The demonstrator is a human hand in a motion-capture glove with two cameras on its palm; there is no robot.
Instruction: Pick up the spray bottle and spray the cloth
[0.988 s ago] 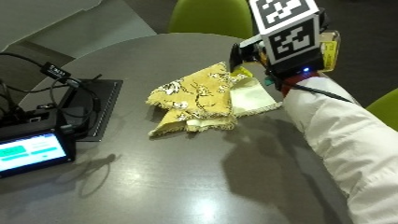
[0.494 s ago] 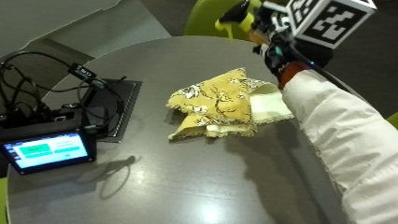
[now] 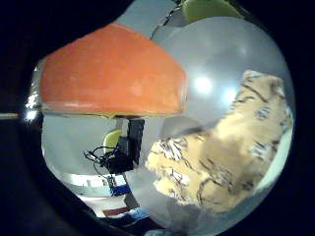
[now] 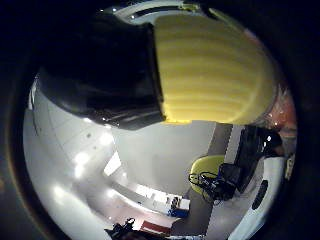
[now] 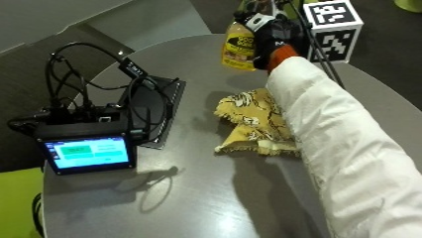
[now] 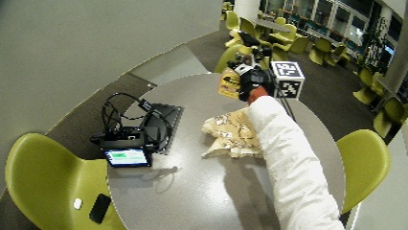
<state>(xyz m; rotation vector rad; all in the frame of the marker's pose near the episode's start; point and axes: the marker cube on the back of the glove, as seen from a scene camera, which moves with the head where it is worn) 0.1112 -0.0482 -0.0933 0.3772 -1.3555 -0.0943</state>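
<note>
Spray bottle [image 5: 240,45], yellow with a dark label, sits at the far side of the round grey table [image 5: 198,198], and the gloved right hand [image 5: 277,42] is wrapped around it, fingers curled about its upper part just below the white trigger head. From where I stand the bottle looks upright; whether its base touches the tabletop I cannot tell. In the thumb-side palm view its ribbed yellow body [image 4: 210,70] fills much of the frame beside a black glove finger [image 4: 100,75], so it is close against the palm.

A white sleeve [image 5: 342,148] stretches from the near right corner across to the hand, passing over the right edge of the cloth [image 5: 254,121]. That cloth (yellow, with a dark printed pattern and a fringed hem) lies crumpled near the middle of the table, nearer than the bottle and well apart from it.

On the left of the table stands a small screen [image 5: 89,153] showing green, with a tangle of black cables [image 5: 99,84] behind it and a dark flat pad [image 5: 165,106] beside that. Yellow-green chairs [image 6: 51,177] ring the table.
</note>
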